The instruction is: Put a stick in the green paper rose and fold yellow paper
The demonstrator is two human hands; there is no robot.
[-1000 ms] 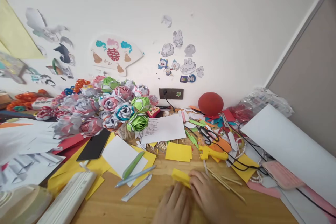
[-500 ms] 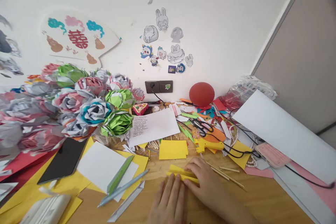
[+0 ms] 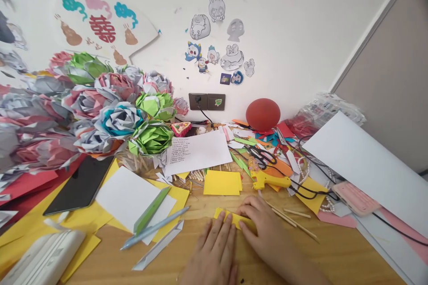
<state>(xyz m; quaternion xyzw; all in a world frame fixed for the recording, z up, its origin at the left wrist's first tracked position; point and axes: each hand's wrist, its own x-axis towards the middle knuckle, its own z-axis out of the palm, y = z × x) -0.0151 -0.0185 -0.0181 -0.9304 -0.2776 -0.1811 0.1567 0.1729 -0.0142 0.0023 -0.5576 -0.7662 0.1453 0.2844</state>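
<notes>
Pale wooden tabletop (image 3: 341, 258), cluttered toward the back; narrow folded yellow paper strip (image 3: 236, 219) at front centre.
Left hand (image 3: 214, 249) flat, fingers on the strip; right hand (image 3: 264, 222) curled over its right end, pinch or press cannot be told. Judged partway: strip apparently creased lengthwise; flat yellow paper rectangles (image 3: 222, 182) behind it lie unfolded.

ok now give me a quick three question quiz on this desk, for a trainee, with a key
1. True or false: the left hand and the right hand both touch the yellow strip.
2. Which of these lies just beyond the glue gun? A) phone B) scissors C) pen
3. How many green paper flowers can you count in the bunch?

Key: 1. True. 2. B. 3. Three.
</notes>
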